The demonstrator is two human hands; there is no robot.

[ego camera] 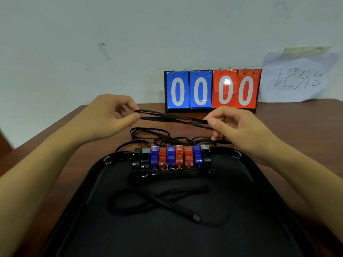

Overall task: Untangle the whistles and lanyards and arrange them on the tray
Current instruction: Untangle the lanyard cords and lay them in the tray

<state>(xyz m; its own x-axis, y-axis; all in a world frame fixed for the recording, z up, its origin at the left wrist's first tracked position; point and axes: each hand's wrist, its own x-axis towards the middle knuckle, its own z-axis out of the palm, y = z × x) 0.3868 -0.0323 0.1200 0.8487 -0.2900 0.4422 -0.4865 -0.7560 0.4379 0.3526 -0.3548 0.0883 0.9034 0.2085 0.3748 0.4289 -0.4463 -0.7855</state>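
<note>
A black tray fills the near part of the table. Several whistles, black, blue and red, stand in a tight row at its far edge. A straightened bundle of black lanyards lies just in front of them, and one loose looped lanyard lies further toward me. Beyond the tray a tangle of black lanyards rests on the table. My left hand and my right hand pinch the two ends of a folded black lanyard, stretched between them above the tangle.
A flip scoreboard reading 00 00 stands at the back of the brown table, against the wall. A sheet of paper with handwriting leans beside it on the right. The table's left edge runs diagonally near my left forearm.
</note>
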